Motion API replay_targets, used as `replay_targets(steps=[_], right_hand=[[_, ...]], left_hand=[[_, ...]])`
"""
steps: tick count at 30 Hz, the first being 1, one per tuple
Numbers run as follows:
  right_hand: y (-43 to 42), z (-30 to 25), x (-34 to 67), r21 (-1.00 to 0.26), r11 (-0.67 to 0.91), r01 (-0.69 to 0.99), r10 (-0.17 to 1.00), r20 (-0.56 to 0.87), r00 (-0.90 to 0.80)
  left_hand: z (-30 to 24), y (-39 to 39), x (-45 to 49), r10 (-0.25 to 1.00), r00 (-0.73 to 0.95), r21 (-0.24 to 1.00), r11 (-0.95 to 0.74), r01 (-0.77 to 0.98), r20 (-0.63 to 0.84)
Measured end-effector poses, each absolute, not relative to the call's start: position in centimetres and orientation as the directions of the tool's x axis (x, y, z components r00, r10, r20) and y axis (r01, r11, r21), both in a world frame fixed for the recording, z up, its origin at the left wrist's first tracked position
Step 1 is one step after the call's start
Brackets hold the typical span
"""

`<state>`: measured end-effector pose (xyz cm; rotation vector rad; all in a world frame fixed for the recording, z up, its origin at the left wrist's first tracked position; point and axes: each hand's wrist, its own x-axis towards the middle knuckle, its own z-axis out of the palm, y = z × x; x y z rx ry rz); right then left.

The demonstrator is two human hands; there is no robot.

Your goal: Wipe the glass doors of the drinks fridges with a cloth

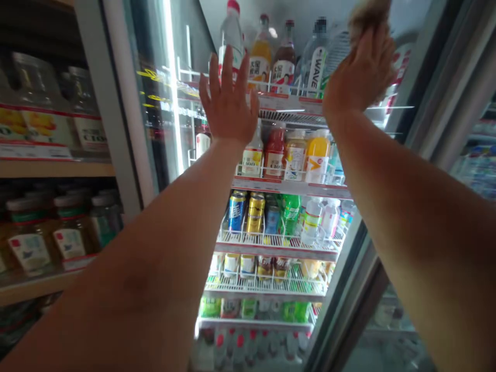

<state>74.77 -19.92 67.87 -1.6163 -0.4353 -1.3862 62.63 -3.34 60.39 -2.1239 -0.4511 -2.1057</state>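
Note:
My left hand (229, 98) is raised with its fingers spread, holding nothing. It lies flat toward the glass front of a lit drinks fridge; whether the palm touches the glass I cannot tell. Higher up on the right, my right hand (360, 72) presses a crumpled brownish cloth (368, 15) near the top of the glass, its fingers blurred and partly hidden. Behind the hands, the top shelf holds a red-capped clear bottle (231, 33), an orange drink bottle (260, 57), a dark drink bottle (284, 64) and a WAVE-labelled bottle (318, 64).
Lower fridge shelves hold juice bottles (318, 155), a blue can (236, 212), a gold can (256, 213) and green bottles (290, 212). On the left, a wooden shelf (58, 168) carries jars (29, 237). A metal door frame (349, 299) runs down the right side.

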Motion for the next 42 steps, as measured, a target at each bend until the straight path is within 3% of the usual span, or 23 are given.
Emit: replay_targets(steps=[2,4,6,8,10,12,14,15,16,17,20,22,24,26,28,29,32,34,36,40,42], right_hand=[[-19.9,67.6,74.7,-0.300,-0.562,0.771,-0.195,0.954,0.229],[-20.0,66.6,74.5,0.035,-0.596,0.802,0.068,0.998,0.007],[-20.2,65.5,74.2,0.385,-0.504,0.773,0.376,0.904,-0.204],[-20.3,64.8,74.2,0.514,-0.411,0.753,0.529,0.807,-0.262],[-20.2,64.6,74.7,0.406,-0.455,0.793,0.454,0.871,-0.186],[-20.0,64.9,75.4,0.131,-0.528,0.839,0.181,0.983,-0.040],[-19.9,65.0,76.1,-0.147,-0.507,0.850,-0.105,0.989,0.108],[-19.9,64.9,76.2,-0.215,-0.486,0.847,-0.175,0.974,0.147],[-19.9,64.6,76.2,-0.211,-0.484,0.850,-0.171,0.975,0.145],[-20.0,64.2,76.1,-0.137,-0.498,0.856,-0.095,0.990,0.103],[-20.4,63.4,75.0,0.263,-0.486,0.833,0.328,0.939,-0.104],[-20.4,63.9,74.1,0.363,-0.470,0.804,0.433,0.889,-0.148],[-20.0,65.5,73.1,0.177,-0.564,0.807,0.286,0.958,-0.010],[-19.2,67.6,72.0,-0.145,-0.621,0.770,0.050,0.973,0.224],[-18.4,69.4,71.0,-0.252,-0.632,0.733,0.008,0.943,0.331],[-18.1,70.1,70.6,-0.192,-0.639,0.745,0.074,0.949,0.308],[-17.6,70.9,70.0,0.161,-0.594,0.788,0.370,0.925,0.089],[-17.3,70.8,70.3,0.308,-0.540,0.783,0.466,0.884,-0.027],[-17.0,70.4,70.7,0.284,-0.569,0.772,0.410,0.911,-0.033],[-16.0,68.8,71.2,0.025,-0.668,0.744,0.132,0.988,0.085],[-16.2,67.7,71.1,0.113,-0.646,0.755,0.210,0.977,0.034]], left_hand=[[60.4,-3.3,62.6,0.137,-0.002,0.132,-0.947,0.294,0.991],[60.4,-3.2,62.7,0.129,-0.008,0.126,-0.951,0.281,0.992],[60.4,-3.1,62.8,0.116,-0.015,0.116,-0.961,0.251,0.993],[60.4,-3.0,62.9,0.118,-0.025,0.121,-0.966,0.230,0.993],[60.4,-3.0,62.9,0.120,-0.024,0.122,-0.960,0.253,0.992],[60.4,-3.0,62.9,0.105,-0.026,0.108,-0.944,0.311,0.994],[60.3,-3.1,62.8,0.094,-0.029,0.099,-0.933,0.346,0.995],[60.3,-3.1,62.7,0.094,-0.028,0.098,-0.932,0.349,0.995],[60.3,-3.2,62.7,0.096,-0.026,0.099,-0.933,0.345,0.995],[60.3,-3.2,62.6,0.097,-0.026,0.100,-0.937,0.334,0.995],[60.3,-3.3,62.5,0.092,-0.025,0.095,-0.951,0.293,0.995],[60.2,-3.4,62.4,0.097,-0.020,0.099,-0.954,0.284,0.995],[60.2,-3.4,62.4,0.096,-0.010,0.094,-0.949,0.301,0.995],[60.2,-3.5,62.3,0.088,-0.006,0.086,-0.941,0.328,0.996],[60.2,-3.5,62.4,0.099,-0.002,0.093,-0.928,0.360,0.995],[60.3,-3.4,62.5,0.103,-0.006,0.098,-0.924,0.370,0.995],[60.5,-2.8,63.0,0.084,-0.019,0.086,-0.925,0.370,0.996],[60.7,-2.2,63.6,0.080,-0.037,0.088,-0.932,0.353,0.996],[60.9,-1.5,64.2,0.076,-0.052,0.089,-0.931,0.354,0.996],[61.0,-1.2,64.4,0.065,-0.070,0.086,-0.927,0.365,0.995],[60.8,-1.5,64.2,0.074,-0.060,0.091,-0.925,0.370,0.995]])
